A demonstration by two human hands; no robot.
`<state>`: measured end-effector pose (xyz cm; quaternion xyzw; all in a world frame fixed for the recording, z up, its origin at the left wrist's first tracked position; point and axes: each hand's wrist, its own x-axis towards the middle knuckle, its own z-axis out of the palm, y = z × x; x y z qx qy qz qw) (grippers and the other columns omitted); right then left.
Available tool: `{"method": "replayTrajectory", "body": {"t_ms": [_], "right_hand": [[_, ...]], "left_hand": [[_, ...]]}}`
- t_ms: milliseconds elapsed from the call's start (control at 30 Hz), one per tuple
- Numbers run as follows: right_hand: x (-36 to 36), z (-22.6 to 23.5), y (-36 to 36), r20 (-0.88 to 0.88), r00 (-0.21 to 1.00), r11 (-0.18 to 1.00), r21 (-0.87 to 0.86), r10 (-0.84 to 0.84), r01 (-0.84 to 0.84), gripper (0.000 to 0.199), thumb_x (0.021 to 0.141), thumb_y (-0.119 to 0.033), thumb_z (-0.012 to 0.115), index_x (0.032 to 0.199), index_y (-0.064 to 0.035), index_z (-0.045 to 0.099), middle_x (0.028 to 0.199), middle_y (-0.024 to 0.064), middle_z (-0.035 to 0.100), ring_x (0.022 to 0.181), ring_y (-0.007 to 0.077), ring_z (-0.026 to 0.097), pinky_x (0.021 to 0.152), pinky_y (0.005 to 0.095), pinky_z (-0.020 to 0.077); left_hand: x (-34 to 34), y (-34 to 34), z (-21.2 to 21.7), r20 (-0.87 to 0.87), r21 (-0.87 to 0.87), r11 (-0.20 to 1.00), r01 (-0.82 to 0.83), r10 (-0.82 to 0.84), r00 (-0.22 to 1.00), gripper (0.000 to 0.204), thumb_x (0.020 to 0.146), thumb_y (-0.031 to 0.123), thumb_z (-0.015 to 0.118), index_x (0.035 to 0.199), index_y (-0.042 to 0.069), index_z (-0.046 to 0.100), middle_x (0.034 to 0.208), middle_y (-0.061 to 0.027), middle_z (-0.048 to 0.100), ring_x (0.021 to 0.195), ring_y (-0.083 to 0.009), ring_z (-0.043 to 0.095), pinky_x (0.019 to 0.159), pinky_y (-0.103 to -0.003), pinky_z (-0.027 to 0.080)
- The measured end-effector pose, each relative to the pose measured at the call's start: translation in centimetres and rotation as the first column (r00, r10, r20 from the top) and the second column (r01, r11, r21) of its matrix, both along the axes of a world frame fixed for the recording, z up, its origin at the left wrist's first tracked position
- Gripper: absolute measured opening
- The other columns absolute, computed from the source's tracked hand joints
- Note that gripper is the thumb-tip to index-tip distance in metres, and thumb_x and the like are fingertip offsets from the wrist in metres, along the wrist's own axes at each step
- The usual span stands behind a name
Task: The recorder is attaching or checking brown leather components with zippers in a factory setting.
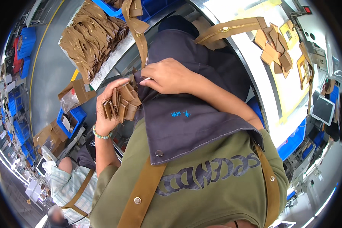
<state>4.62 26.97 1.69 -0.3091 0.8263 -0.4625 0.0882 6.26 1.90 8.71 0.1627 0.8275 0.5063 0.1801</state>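
Note:
My left hand (107,108) grips a stack of small tan leather pieces (122,103), fanned out in front of my chest. My right hand (167,77) rests just to the right of that stack, fingers curled against the dark grey apron (186,114) I wear, with its fingertips near the top piece of the stack. Whether the right fingers pinch a piece is hidden. A tan strap (137,34) hangs down from above and ends by my right hand. A beaded bracelet (102,134) circles my left wrist.
A big pile of tan zipper strips (89,40) lies on a table at upper left. More tan leather pieces (274,47) and a zipper strip (228,28) lie on the white worktable at right. Blue bins (70,119) and cardboard boxes stand on the floor; another person (70,182) sits at lower left.

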Motion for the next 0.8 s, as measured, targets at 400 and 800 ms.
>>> {"method": "replayTrajectory", "body": {"t_ms": [400,800], "right_hand": [[-0.7,1.5,1.4,-0.015,0.982,0.98,-0.056,-0.191,0.19,0.038,0.104,-0.03,0.054,0.08,-0.0023,0.062,0.074,0.016,0.065,0.074,0.0383,0.065,0.066,0.0472,0.0501],[-1.5,3.9,2.8,0.296,0.952,0.87,-0.445,-0.079,0.21,0.037,0.106,-0.027,0.055,0.083,0.0017,0.059,0.065,0.0109,0.05,0.06,0.0216,0.045,0.061,0.0352,0.0433]], "left_hand": [[-3.5,-2.4,-8.4,-0.406,-0.112,0.898,-0.425,0.35,0.845,0.04,0.092,0.002,0.07,0.13,-0.002,0.057,0.115,-0.0122,0.068,0.107,-0.0216,0.065,0.096,-0.034,0.052],[-7.9,5.9,-7.3,-0.044,0.465,0.861,0.204,-0.208,0.977,0.043,0.082,0.016,0.081,0.119,0.002,0.065,0.121,-0.0112,0.066,0.123,-0.023,0.059,0.107,-0.038,0.045]]}}
